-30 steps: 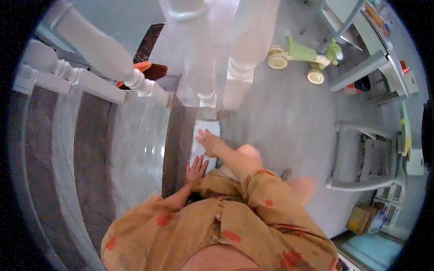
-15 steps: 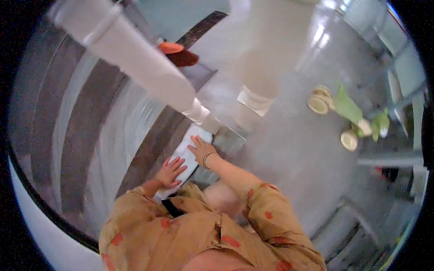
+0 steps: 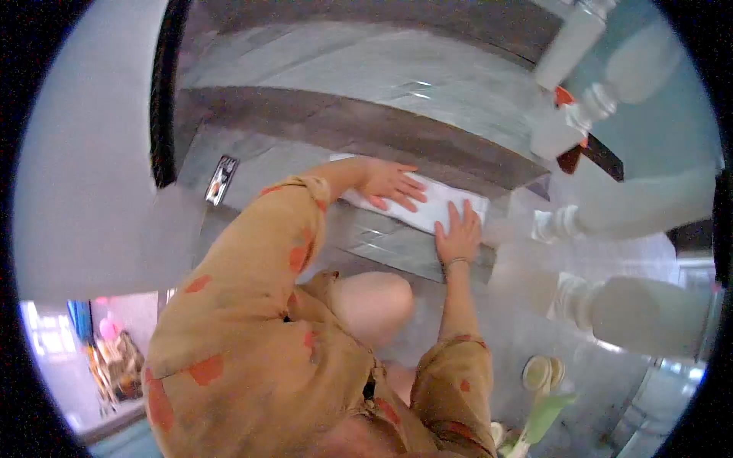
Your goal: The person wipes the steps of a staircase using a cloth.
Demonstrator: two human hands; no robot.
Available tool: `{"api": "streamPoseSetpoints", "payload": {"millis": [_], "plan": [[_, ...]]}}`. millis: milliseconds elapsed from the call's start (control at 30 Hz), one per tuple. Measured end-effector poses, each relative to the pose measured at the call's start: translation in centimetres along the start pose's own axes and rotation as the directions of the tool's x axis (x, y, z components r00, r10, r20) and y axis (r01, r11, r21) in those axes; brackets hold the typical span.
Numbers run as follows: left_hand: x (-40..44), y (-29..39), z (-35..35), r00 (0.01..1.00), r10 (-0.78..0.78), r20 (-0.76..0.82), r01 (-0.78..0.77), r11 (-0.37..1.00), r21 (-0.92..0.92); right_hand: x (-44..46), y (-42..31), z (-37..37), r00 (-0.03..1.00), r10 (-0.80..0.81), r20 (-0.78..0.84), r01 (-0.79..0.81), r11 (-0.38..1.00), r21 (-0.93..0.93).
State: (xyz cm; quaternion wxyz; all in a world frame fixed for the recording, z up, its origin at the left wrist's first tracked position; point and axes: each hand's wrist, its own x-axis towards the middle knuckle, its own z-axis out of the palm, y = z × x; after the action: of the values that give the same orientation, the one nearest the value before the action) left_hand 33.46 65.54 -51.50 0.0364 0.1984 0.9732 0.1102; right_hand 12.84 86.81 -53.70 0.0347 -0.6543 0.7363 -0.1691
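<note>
Head: left hand (image 3: 388, 183) and right hand (image 3: 459, 236) touch cloth (image 3: 435, 208) (white, flat).

A grey, stone-like stair step (image 3: 267, 156) with pale streaks and a soft sheen carries two things. A folded white cloth (image 3: 439, 204) lies flat and lengthwise along its back edge, reaching close to the right end. Near the left end lies a small flat item (image 3: 221, 180), dark-edged and pale-centred, slanted across the step, well apart from the cloth.
</note>
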Motion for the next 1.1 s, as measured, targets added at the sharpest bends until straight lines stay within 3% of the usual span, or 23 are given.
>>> {"api": "streamPoseSetpoints", "payload": {"millis": [33,67,167,200,233,300,333,367,400,433,467,533,567,633,767,900,967,1000,1067,1100], "plan": [[-1.2,4.5,0.9,0.999,-0.033,-0.007,0.033,0.999,0.006,-3.2,-1.1,-0.3,0.994,-0.038,-0.106,0.04,0.999,0.016],[-2.0,3.7,0.9,0.993,-0.089,-0.074,0.093,0.993,0.065,-1.8,-0.9,0.5,0.976,-0.051,-0.213,0.059,0.998,0.031],[-2.3,3.8,-0.1,0.957,-0.224,-0.182,0.245,0.965,0.096,-0.2,1.3,0.9,0.97,-0.064,-0.235,0.091,0.99,0.106],[-3.5,4.2,-0.3,0.857,-0.473,-0.206,0.5,0.86,0.102,-0.2,1.5,1.4,0.97,-0.051,-0.236,0.074,0.993,0.087],[-4.8,5.5,-0.4,0.697,-0.682,-0.221,0.711,0.696,0.095,-0.8,1.7,1.0,0.972,-0.039,-0.232,0.063,0.994,0.095],[-12.6,5.4,2.0,0.33,-0.872,-0.362,0.868,0.431,-0.246,-0.4,1.4,1.0,0.975,-0.04,-0.22,0.06,0.995,0.082],[-16.1,6.7,2.0,0.226,-0.886,-0.405,0.923,0.327,-0.2,-0.6,1.4,1.2,0.968,-0.045,-0.248,0.065,0.995,0.074],[-22.0,9.1,-1.2,-0.158,-0.977,-0.142,0.974,-0.131,-0.183,-0.9,1.5,1.4,0.968,-0.029,-0.249,0.049,0.996,0.073],[-22.9,9.6,-0.4,-0.166,-0.953,-0.252,0.985,-0.152,-0.076,-0.9,1.4,1.5,0.969,-0.035,-0.243,0.058,0.994,0.088],[-26.0,11.9,-1.0,-0.38,-0.905,-0.193,0.925,-0.365,-0.11,-0.8,1.4,1.6,0.969,-0.035,-0.245,0.062,0.993,0.101],[-33.7,14.4,0.9,-0.386,-0.909,-0.155,0.92,-0.367,-0.14,-0.9,2.0,0.9,0.971,-0.022,-0.238,0.049,0.993,0.11],[-36.8,16.3,1.8,-0.487,-0.856,-0.172,0.873,-0.477,-0.099,-1.1,1.0,1.1,0.975,-0.005,-0.221,0.03,0.994,0.108],[-37.3,16.2,3.4,-0.478,-0.862,-0.171,0.878,-0.463,-0.12,-1.0,1.9,0.6,0.979,0.002,-0.202,0.014,0.997,0.079],[-40.4,17.6,5.0,-0.582,-0.813,0.024,0.77,-0.56,-0.306,-0.5,1.8,0.9,0.978,-0.008,-0.209,0.03,0.995,0.099],[-43.5,14.4,7.7,-0.48,-0.877,0.031,0.814,-0.458,-0.357,-1.0,2.0,0.7,0.986,0.015,-0.163,0.002,0.995,0.103],[-42.8,16.1,6.9,-0.44,-0.898,0.013,0.857,-0.425,-0.291,-1.0,1.8,-0.1,0.986,0.047,-0.162,-0.034,0.996,0.08],[-42.3,16.5,6.8,-0.542,-0.839,0.04,0.804,-0.532,-0.266,-1.0,1.4,-0.4,0.991,0.065,-0.12,-0.055,0.995,0.085],[-42.2,16.7,7.2,-0.517,-0.854,0.054,0.82,-0.512,-0.256,-1.0,1.4,-0.4,0.989,0.097,-0.111,-0.088,0.993,0.08],[-44.5,16.2,8.5,-0.444,-0.895,0.031,0.813,-0.418,-0.406,-0.9,1.7,-0.3,0.988,0.029,-0.153,-0.01,0.992,0.123],[-45.5,15.7,9.4,-0.435,-0.9,-0.023,0.855,-0.406,-0.322,-0.9,1.7,-0.3,0.985,0.065,-0.159,-0.048,0.993,0.111]]}}
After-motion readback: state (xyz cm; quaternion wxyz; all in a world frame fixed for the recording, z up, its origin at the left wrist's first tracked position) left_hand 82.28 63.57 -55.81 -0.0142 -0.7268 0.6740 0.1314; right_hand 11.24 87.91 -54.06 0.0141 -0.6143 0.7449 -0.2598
